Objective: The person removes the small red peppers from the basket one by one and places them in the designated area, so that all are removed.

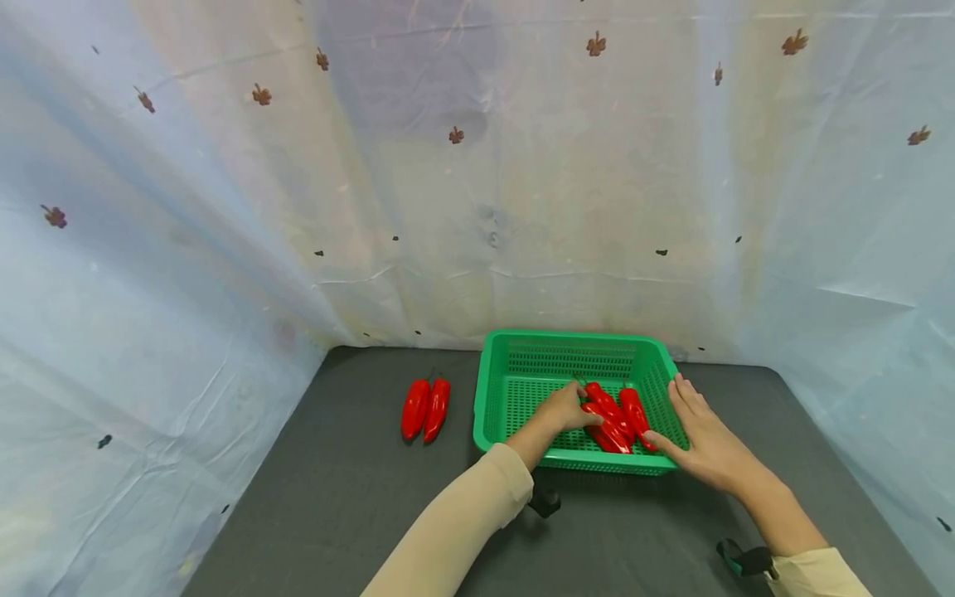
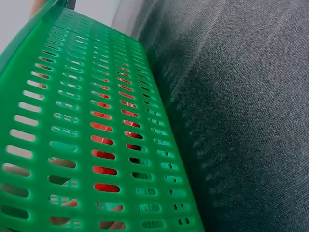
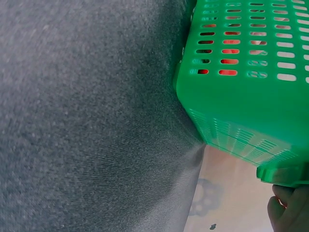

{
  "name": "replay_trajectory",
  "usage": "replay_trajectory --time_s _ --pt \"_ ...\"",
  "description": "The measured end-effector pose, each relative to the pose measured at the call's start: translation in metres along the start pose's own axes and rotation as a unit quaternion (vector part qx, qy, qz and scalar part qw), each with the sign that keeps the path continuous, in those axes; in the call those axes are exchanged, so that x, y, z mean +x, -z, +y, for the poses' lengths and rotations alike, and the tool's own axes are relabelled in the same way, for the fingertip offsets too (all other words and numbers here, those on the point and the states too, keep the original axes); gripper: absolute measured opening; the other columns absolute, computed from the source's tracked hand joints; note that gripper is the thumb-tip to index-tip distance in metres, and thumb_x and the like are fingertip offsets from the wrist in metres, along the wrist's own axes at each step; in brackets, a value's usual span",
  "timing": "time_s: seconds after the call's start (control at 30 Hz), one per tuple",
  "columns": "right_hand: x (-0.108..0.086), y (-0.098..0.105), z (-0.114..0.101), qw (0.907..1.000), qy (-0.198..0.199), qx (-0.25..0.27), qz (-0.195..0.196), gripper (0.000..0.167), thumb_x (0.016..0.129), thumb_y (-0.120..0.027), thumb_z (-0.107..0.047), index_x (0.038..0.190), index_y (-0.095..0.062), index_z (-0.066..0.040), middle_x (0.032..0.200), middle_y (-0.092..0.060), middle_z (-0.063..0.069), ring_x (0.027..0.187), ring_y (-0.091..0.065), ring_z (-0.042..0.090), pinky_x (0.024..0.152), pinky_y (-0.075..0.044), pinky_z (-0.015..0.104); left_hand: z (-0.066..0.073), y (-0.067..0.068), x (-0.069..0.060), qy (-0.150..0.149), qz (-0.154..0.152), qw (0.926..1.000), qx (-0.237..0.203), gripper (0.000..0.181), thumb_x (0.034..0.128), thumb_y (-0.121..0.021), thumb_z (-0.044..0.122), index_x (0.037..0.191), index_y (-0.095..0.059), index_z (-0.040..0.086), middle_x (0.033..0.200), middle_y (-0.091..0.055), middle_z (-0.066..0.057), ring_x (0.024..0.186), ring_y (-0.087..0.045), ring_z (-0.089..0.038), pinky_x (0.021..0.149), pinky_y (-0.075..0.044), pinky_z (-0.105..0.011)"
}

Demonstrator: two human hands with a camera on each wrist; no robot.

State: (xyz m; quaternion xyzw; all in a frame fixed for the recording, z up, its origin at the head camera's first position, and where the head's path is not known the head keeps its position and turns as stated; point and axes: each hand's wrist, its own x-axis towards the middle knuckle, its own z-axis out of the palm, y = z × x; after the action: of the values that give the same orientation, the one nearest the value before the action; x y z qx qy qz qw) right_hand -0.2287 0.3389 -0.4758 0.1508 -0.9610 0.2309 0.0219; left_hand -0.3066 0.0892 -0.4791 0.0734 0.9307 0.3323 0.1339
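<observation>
A green slotted basket (image 1: 578, 340) holds several shiny red chili peppers (image 1: 632, 408) in its right half. The left hand (image 1: 559, 412) reaches over the front rim into the basket, its fingers and thumb curled round a red pepper (image 1: 608, 439). At the basket's right side, the right hand (image 1: 709, 444) rests on the rim with its fingers extended and thumb apart. Red shows through the slots of the basket wall (image 2: 116, 145) in the left wrist view. The right wrist view has the basket's corner (image 3: 231, 101) and some fingertips (image 3: 285, 208) at the rim.
Two red peppers (image 1: 415, 410) lie side by side on the dark grey table (image 1: 336, 481), left of the basket. A pale patterned sheet (image 1: 552, 191) hangs behind the table and along both sides. Dark wrist straps (image 1: 545, 502) show near both sleeves.
</observation>
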Motion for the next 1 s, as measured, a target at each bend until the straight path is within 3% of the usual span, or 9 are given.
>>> replay_trajectory --time_s 0.3,1.0 --pt "0.001 -0.001 0.002 1.0000 0.004 -0.007 0.006 0.106 0.104 -0.064 -0.056 0.169 -0.009 0.006 0.177 -0.001 0.029 0.161 -0.004 0.054 0.123 -0.016 0.076 0.000 -0.005 0.000 -0.028 -0.006 0.9989 0.038 0.054 0.0962 -0.082 0.046 0.138 -0.064 0.015 0.122 -0.072 -0.003 0.099 -0.067 -0.018 0.079 -0.054 -0.033" --pt "0.001 -0.002 0.003 1.0000 0.003 0.003 0.006 0.105 0.105 -0.063 -0.056 0.169 -0.009 0.007 0.177 -0.001 0.029 0.162 -0.001 0.054 0.122 -0.015 0.077 0.002 -0.012 0.008 -0.020 -0.009 0.9966 0.080 0.051 0.0961 -0.082 0.046 0.131 -0.066 0.011 0.113 -0.072 -0.001 0.093 -0.066 -0.015 0.075 -0.053 -0.030"
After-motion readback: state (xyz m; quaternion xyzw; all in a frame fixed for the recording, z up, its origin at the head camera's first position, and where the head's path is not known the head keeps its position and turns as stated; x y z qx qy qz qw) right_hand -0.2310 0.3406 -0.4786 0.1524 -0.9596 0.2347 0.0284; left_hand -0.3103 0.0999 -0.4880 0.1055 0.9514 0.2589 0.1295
